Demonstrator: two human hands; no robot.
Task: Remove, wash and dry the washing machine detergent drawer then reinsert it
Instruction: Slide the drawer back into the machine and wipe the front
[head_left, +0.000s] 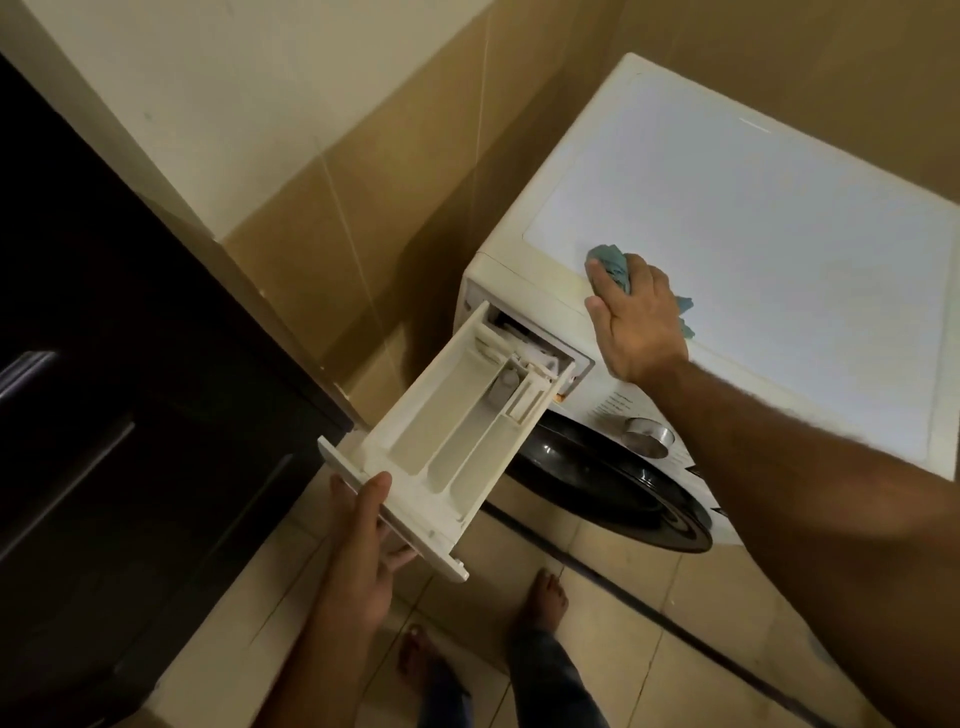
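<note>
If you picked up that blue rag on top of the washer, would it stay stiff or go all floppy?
Probably floppy: the blue rag lies bunched and wrinkled under the right hand, with a loose corner poking out. It looks light, since it is small and thin. It could slide easily, because the washing machine has a smooth top.
</note>
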